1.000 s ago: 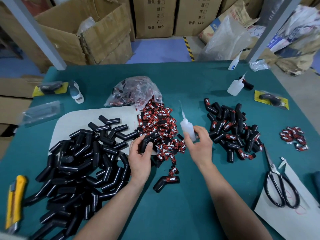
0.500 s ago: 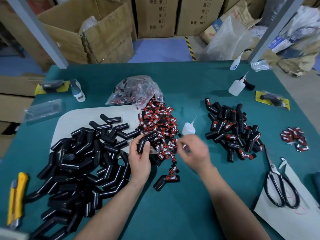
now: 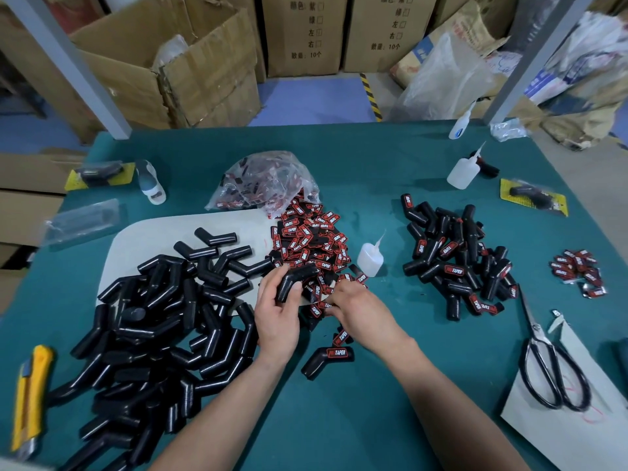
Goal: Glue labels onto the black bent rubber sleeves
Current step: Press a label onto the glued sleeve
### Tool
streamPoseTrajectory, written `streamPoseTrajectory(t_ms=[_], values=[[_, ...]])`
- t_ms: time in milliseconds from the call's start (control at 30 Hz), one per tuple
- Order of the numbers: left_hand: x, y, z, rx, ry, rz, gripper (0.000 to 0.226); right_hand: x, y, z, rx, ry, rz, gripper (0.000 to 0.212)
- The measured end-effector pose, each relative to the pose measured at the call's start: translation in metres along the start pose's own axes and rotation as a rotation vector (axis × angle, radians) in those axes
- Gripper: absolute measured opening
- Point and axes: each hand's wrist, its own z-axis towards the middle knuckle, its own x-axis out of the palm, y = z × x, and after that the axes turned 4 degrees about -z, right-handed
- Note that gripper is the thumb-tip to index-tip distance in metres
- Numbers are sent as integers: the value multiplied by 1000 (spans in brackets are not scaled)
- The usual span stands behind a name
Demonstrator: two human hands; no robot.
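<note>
My left hand [image 3: 277, 314] grips a black bent rubber sleeve [image 3: 295, 279] just above the near edge of the label heap. My right hand [image 3: 356, 309] reaches into that heap of red-and-black labels [image 3: 311, 244], its fingertips curled down among them; whether they pinch a label is hidden. The small glue bottle [image 3: 370, 258] stands upright on the table to the right of the labels, free of both hands. A large pile of unlabelled sleeves [image 3: 153, 331] lies left, a pile of labelled sleeves [image 3: 458, 263] right. One labelled sleeve [image 3: 328, 360] lies near my wrists.
Scissors [image 3: 550, 365] lie on white paper at the right, a yellow utility knife [image 3: 29, 399] at the left edge. A plastic bag of labels [image 3: 265, 180], two more glue bottles [image 3: 464, 169], a small label cluster [image 3: 577, 271] and packaged items sit further back. Cardboard boxes [image 3: 176, 66] stand beyond the table.
My right hand set the glue bottle down upright beside the labels and moved left into the label heap. My left hand kept hold of the sleeve.
</note>
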Motion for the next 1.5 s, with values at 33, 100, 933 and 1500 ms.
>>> streamPoseTrajectory(t_ms=[33,100,933,1500], values=[[1,0,0,-21,2,-10,43,-1,0,0,5,-22,35,23],[1,-1,0,-57,-2,-48,48,-3,0,0,0,-57,100,17],[4,-10,-9,-62,-1,-144,39,5,-2,4,-104,-836,518,20],[7,-12,-9,20,103,30,41,8,10,4,-40,-636,642,18]])
